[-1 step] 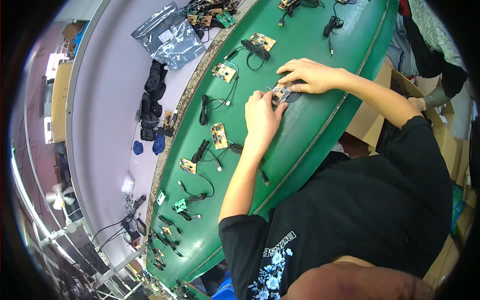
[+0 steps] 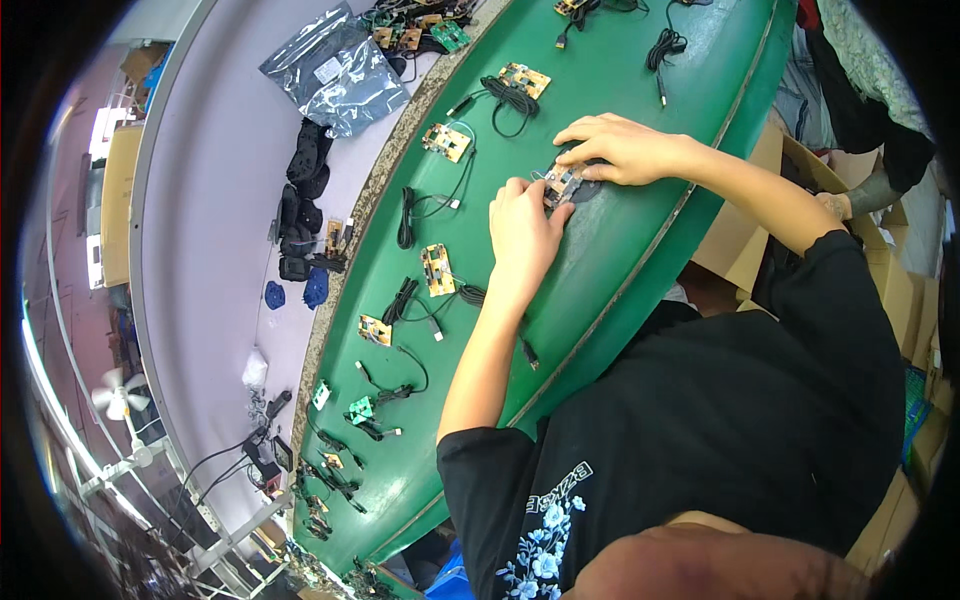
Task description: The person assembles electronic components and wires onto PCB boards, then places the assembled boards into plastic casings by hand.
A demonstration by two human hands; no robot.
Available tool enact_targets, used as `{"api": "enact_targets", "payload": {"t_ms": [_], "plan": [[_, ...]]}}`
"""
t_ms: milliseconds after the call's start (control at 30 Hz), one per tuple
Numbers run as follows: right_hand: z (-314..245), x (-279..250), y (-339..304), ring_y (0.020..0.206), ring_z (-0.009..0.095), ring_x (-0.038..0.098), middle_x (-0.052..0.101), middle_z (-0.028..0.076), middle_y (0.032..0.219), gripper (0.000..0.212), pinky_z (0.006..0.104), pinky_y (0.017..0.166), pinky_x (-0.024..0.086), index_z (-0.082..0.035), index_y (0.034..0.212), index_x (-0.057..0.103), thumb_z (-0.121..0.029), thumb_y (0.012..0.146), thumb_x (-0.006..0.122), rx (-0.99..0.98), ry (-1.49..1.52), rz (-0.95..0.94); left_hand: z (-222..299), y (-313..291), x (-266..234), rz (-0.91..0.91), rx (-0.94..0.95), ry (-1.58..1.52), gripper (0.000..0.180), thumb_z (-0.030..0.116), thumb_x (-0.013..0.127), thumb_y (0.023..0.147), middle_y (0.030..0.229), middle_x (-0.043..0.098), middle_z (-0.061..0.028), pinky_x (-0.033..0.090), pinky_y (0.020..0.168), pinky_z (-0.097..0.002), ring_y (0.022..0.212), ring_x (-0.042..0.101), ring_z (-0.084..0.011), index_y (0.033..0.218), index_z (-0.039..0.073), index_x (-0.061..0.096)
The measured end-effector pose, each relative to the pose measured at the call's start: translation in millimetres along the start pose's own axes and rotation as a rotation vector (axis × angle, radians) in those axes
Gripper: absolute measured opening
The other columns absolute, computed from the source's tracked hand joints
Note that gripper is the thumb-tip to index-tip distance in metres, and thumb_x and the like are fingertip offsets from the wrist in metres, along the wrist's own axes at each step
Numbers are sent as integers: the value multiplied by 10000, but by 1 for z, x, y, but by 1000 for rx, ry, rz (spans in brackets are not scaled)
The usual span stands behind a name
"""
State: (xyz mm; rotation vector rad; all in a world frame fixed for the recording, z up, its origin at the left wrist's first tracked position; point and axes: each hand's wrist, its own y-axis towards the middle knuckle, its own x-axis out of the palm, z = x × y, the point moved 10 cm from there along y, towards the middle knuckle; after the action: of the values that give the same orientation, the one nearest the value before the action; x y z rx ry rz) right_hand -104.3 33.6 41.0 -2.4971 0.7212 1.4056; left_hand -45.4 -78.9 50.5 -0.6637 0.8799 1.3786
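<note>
Between my two hands is a small circuit board (image 2: 563, 186) with dark parts on it, lying on or just above the green work surface (image 2: 600, 290). My left hand (image 2: 525, 225) is closed at the board's left edge, its thumb along the near side. From the right, my right hand (image 2: 625, 152) bends its fingers and thumb onto the far and right side of the same board. A dark piece (image 2: 588, 190) shows under the right thumb; its kind is unclear. Fingers partly hide the board.
Left of my hands lie yellowish circuit boards (image 2: 437, 270) with coiled black cables (image 2: 402, 300). Beyond a speckled ledge (image 2: 375, 180), a silvery bag (image 2: 345, 80) and black pieces (image 2: 300, 215) rest on a pale surface. Cardboard boxes (image 2: 745, 225) and another person's arm (image 2: 865, 200) are at right.
</note>
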Motion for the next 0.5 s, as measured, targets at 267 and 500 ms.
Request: {"api": "enact_targets", "payload": {"t_ms": [267,500], "plan": [[1,2,12,1260,267,503,583,82,1279,284,431,1048,386,-130,1125,740,-158,846,697,117,2,-99,1,16,8,-104,-11,143,341,259,873,676,930,639,-169,507,799,-455,888,631,-349,894,24,755],[19,-2,20,1147,251,539,610,14,1123,109,423,949,396,-124,848,671,-184,760,690,243,11,66,6,7,0,78,44,56,314,244,864,657,896,628,-165,490,785,-470,911,619,-352,832,24,726]]}}
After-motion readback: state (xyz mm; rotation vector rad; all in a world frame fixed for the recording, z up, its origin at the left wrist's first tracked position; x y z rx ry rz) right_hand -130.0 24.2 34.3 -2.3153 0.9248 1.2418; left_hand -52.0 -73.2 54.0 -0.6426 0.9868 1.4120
